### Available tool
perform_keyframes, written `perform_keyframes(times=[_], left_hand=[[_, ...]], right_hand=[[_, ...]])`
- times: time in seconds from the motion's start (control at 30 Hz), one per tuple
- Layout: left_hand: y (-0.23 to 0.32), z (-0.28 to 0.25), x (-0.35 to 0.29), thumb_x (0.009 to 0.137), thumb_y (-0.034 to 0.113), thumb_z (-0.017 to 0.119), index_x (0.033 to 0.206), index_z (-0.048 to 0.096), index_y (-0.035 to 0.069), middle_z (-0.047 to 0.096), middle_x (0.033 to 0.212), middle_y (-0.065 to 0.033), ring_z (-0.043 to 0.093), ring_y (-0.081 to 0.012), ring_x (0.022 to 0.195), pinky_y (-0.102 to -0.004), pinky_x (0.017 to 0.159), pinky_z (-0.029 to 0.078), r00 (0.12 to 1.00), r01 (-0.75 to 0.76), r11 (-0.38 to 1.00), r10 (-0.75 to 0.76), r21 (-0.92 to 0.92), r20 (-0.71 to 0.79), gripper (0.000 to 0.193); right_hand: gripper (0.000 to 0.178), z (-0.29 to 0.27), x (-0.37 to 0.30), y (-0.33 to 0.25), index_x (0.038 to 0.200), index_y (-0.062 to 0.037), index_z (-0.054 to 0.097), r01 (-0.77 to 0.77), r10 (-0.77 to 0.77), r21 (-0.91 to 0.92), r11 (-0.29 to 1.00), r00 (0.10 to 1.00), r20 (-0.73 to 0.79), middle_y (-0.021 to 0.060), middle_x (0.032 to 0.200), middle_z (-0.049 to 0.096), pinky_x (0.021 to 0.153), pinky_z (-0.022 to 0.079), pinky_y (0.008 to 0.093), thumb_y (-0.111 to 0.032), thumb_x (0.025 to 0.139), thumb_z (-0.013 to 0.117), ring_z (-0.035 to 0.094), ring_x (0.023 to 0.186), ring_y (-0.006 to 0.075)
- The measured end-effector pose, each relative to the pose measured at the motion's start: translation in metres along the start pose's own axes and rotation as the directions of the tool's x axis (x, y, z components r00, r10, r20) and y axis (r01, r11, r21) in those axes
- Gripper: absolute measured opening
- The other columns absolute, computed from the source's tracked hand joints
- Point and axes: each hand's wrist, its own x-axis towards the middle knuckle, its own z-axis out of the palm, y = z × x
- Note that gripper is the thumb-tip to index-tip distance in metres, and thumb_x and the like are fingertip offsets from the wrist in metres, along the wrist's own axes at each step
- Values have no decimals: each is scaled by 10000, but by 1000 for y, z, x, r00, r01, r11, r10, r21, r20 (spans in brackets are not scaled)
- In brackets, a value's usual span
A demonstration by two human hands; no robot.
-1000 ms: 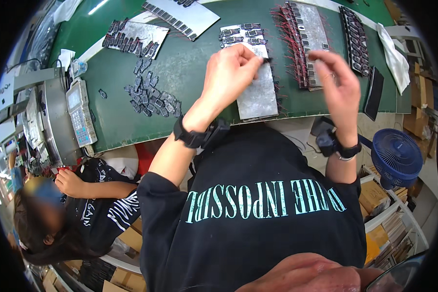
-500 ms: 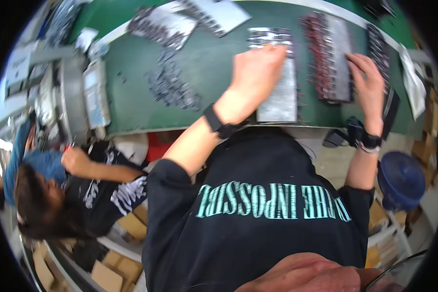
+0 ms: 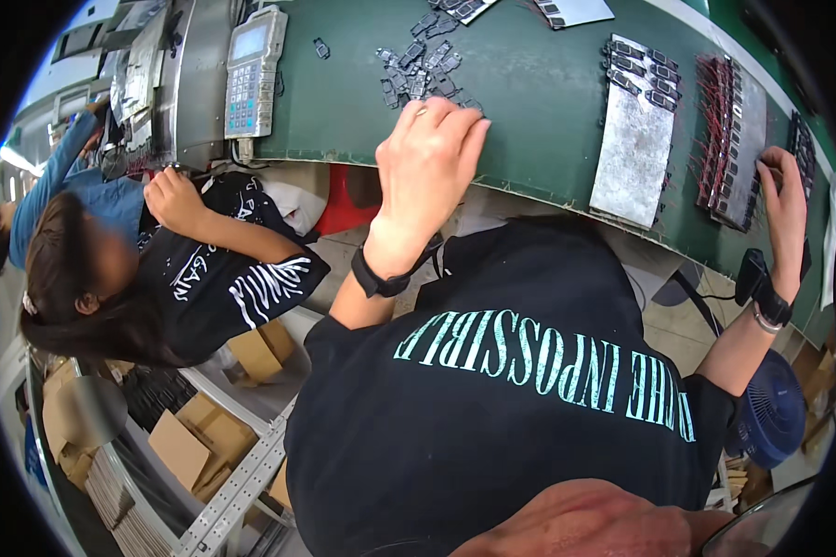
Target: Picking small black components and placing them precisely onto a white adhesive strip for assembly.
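Observation:
My left hand (image 3: 432,153) is curled, palm down, at the near edge of a loose pile of small black parts (image 3: 421,65). Its fingertips are hidden, so what they hold is unclear. To its right lies a flat metal plate (image 3: 633,158) with rows of small black parts (image 3: 627,63) on its far end. My right hand (image 3: 785,200) has its thumb and index finger close together at the right edge of a second metal plate (image 3: 748,139). Along that plate run black parts and thin red wires (image 3: 715,121). Anything pinched there is too small to make out.
A grey keypad device with a screen (image 3: 254,79) stands on the green table (image 3: 334,130) at the left. Further plates (image 3: 576,9) lie at the far edge. A co-worker (image 3: 186,260) sits at my left; a blue fan (image 3: 769,408) stands at lower right.
My left hand has left the far end of the middle plate and moved left to the loose pile. My right hand stays by the red-wired plate. The view has turned left.

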Motion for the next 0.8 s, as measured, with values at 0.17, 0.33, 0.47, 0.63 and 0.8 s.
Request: perform_keyframes(times=[0.17, 0.33, 0.47, 0.63, 0.8], left_hand=[[15, 11, -24, 764, 123, 789, 965, 734, 101, 656, 928, -10, 608, -210, 816, -347, 643, 515, 998, 42, 995, -47, 88, 47, 210], [29, 35, -26, 746, 118, 799, 990, 736, 102, 647, 956, -10, 600, -221, 845, -345, 677, 513, 997, -79, 997, 79, -23, -3, 253], [31, 42, -15, 745, 104, 795, 988, 733, 90, 650, 959, -20, 603, -240, 846, -350, 724, 513, 994, -85, 989, 74, -123, -86, 251], [19, 40, -11, 750, 81, 789, 986, 726, 63, 673, 968, -35, 622, -248, 884, -357, 760, 514, 995, -102, 989, 100, -104, -28, 245], [30, 46, 3, 796, 45, 755, 988, 705, 36, 705, 901, -70, 681, -240, 829, -326, 709, 541, 995, -102, 945, 93, -311, -44, 199]], right_hand=[[181, 0, -15, -33, 1144, -7, 606, -35, 46, 47, 998, 967, -252, 60, 1042, 663, 867, 472, 254, -91, 985, 591, 616, 926, 147], [193, 5, -47, -97, 1152, 8, 629, 131, 157, 624, 770, 909, -386, 74, 1035, 689, 848, 501, 258, -39, 966, 605, 645, 919, 151], [200, 32, -65, -144, 1162, 25, 617, 74, 123, 757, 650, 972, -200, 102, 1028, 694, 836, 516, 259, -15, 968, 592, 652, 915, 140], [182, 69, -75, -155, 1150, 26, 618, -115, 102, 899, 424, 992, 79, 94, 1021, 686, 838, 510, 259, -9, 979, 565, 648, 888, 129], [166, 79, -68, -181, 1123, 30, 631, -175, 73, 921, 349, 985, 159, 78, 1020, 674, 837, 512, 251, -2, 968, 581, 648, 877, 126]])
